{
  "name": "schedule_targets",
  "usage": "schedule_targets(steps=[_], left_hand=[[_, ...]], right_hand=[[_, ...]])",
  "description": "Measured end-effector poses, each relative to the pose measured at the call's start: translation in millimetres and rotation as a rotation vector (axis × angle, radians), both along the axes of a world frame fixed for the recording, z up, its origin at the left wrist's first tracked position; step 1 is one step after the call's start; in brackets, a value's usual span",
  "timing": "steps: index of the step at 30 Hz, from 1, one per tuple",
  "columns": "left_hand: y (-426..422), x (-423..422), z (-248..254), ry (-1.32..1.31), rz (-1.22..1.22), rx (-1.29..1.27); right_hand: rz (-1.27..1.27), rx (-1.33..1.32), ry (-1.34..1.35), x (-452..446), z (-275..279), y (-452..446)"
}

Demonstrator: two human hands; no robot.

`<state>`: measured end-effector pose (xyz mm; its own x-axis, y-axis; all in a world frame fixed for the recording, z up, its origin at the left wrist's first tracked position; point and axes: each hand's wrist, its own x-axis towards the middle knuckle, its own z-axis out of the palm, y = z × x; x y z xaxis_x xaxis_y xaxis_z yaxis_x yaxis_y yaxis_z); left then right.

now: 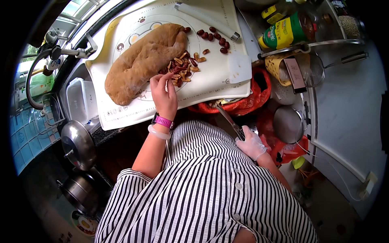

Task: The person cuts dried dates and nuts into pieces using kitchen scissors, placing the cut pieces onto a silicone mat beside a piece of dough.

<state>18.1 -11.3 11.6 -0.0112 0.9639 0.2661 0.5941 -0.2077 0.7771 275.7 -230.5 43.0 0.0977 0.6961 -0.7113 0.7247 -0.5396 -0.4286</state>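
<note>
My left hand (164,95), bare with a purple-banded watch and a pale bangle, is at the near edge of a pile of cut red dates (184,71). Its fingertips are pinched together, and what sits between them is too small to make out. Beside the pile lies a long brown slab of dough (146,60) on the white kneading mat (121,117). Several whole red dates (210,36) are scattered farther right. Low by my striped shirt, my right hand (251,143), in a clear glove, is closed around what look like metal scissors (229,119), blades pointing toward the mat.
A rolling pin (206,20) lies at the mat's back edge and a white scraper (240,68) at its right. A red bag (259,91) hangs below. Bottles (287,30) and a yellow basket (277,67) are right; a plastic container (81,99) and pot lid (78,145) left.
</note>
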Motion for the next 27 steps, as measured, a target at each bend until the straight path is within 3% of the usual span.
schedule_targets(steps=[7, 10, 16, 20, 23, 25, 26, 27], left_hand=[[49, 34, 7, 0.309, -0.226, 0.161], [97, 67, -4, 0.393, -0.204, 0.294], [146, 104, -26, 0.585, -0.343, 0.262], [143, 106, -38, 0.616, -0.347, 0.215], [126, 94, -37, 0.486, -0.341, 0.215], [103, 84, -23, 0.099, -0.235, 0.005], [88, 80, 7, -0.262, -0.198, -0.390], [80, 72, 5, -0.393, -0.171, -0.495]], right_hand=[[-0.095, 0.102, 0.057, 0, -8, 4], [-0.115, 0.218, 0.077, 0, -10, 5], [-0.261, 0.158, 0.122, -10, 15, 21], [-0.299, 0.304, 0.120, -10, 8, 19], [-0.309, 0.337, 0.159, -13, 17, 34], [-0.333, 0.315, 0.270, -14, 17, 45], [-0.333, 0.327, 0.286, -18, 22, 54], [-0.327, 0.325, 0.289, -19, 20, 61]])
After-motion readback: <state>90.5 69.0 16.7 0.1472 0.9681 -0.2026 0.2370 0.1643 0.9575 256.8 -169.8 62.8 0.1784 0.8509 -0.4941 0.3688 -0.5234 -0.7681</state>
